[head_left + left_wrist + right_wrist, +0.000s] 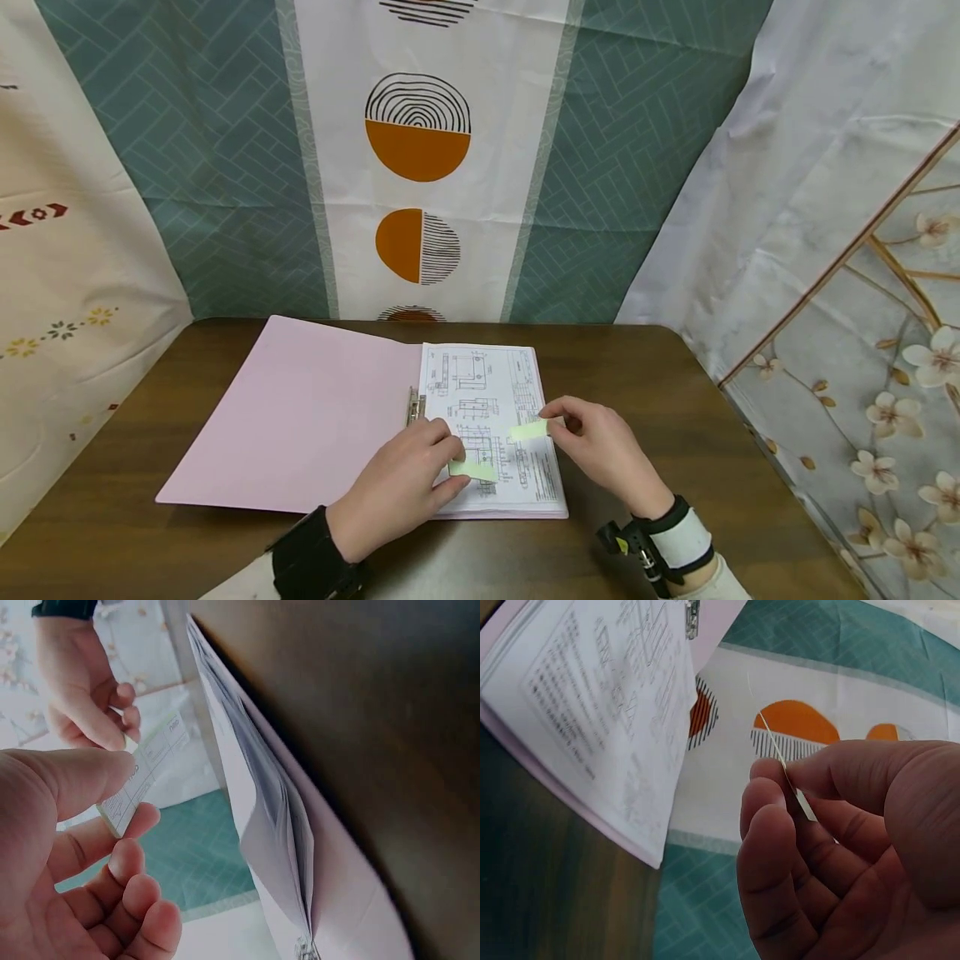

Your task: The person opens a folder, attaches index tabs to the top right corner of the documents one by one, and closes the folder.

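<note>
A pink folder lies spread on the table, with a stack of printed drawing sheets on its right side and a metal clip at the spine. Over the lower part of the sheets, my left hand pinches a pale green sticky note pad between thumb and forefinger. Print shows on the underside of this pad in the left wrist view. My right hand, by the sheets' right edge, pinches a thin pale green sticky note. Edge-on in the right wrist view, that note looks very thin.
The brown wooden table extends around the folder. Patterned cloth hangs behind the table's far edge, and a flowered cloth hangs along the right side. Black straps with small devices are on both wrists.
</note>
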The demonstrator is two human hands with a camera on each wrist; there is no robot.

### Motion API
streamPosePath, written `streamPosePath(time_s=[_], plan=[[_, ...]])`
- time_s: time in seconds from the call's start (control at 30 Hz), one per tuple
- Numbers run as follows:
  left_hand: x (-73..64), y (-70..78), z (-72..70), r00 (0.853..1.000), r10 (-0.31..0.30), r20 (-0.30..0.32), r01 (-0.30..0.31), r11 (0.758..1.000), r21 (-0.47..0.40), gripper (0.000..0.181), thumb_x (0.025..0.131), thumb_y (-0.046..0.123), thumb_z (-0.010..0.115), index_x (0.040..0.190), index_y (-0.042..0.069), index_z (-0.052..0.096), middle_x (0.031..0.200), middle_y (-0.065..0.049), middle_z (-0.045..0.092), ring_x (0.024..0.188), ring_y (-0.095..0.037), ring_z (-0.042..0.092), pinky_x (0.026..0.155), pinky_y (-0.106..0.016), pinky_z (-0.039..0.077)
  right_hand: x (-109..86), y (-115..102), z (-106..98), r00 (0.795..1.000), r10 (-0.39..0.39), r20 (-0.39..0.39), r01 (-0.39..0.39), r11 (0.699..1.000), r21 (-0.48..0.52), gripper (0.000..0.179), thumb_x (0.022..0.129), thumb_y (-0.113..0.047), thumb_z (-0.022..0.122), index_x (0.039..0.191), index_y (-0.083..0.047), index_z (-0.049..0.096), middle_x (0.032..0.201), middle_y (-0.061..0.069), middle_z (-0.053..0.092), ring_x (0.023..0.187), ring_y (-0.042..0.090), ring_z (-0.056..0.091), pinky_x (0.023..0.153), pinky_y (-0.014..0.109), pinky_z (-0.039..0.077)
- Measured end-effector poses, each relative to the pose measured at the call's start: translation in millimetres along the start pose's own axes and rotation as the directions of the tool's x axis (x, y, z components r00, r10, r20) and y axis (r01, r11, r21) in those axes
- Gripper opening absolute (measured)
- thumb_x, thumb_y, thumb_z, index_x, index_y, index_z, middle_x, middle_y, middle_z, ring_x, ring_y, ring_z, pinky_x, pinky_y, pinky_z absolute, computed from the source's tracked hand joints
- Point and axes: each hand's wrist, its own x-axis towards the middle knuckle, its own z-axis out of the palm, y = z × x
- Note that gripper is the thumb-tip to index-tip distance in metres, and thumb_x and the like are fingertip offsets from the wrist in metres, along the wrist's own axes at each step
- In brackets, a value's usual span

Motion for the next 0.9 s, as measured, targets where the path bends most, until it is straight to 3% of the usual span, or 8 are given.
streamPosePath(time_s=[0.23, 0.53, 0.9], plan=[[-6.3, 7.9, 1.6, 0.996, 0.079, 0.039, -0.078, 0.997, -0.016, 0.024, 0.093, 0.028, 0.091, 0.097, 0.017, 0.070, 0.095, 0.009, 0.058, 0.089, -0.012, 0.052, 0.079, -0.028, 0.048, 0.0, 9.7, 1.4, 1.000, 0.026, -0.007, -0.026, 1.000, 0.017, 0.016, 0.103, -0.013, 0.076, 0.116, -0.017, 0.084, 0.087, -0.001, 0.066, 0.071, 0.019, 0.055, 0.058, 0.030, 0.043], [-8.6, 19.5, 2.0, 0.979, 0.120, 0.164, -0.109, 0.991, -0.080, 0.021, 0.096, 0.031, 0.089, 0.102, 0.020, 0.072, 0.096, 0.013, 0.060, 0.088, -0.008, 0.051, 0.077, -0.024, 0.047, 0.6, 16.8, 3.2, 0.998, 0.069, 0.013, -0.070, 0.995, 0.077, 0.008, 0.101, -0.015, 0.082, 0.109, -0.017, 0.082, 0.087, -0.003, 0.070, 0.075, 0.019, 0.060, 0.064, 0.033, 0.051], [-12.6, 22.7, 9.0, 0.959, 0.165, 0.229, -0.153, 0.986, -0.070, 0.020, 0.096, 0.034, 0.087, 0.098, 0.026, 0.069, 0.086, 0.018, 0.050, 0.082, -0.003, 0.047, 0.072, -0.020, 0.041, 1.1, 19.4, 5.9, 0.997, 0.068, 0.024, -0.070, 0.994, 0.086, 0.007, 0.099, -0.013, 0.083, 0.105, -0.017, 0.081, 0.085, -0.004, 0.069, 0.073, 0.018, 0.061, 0.063, 0.032, 0.051]])
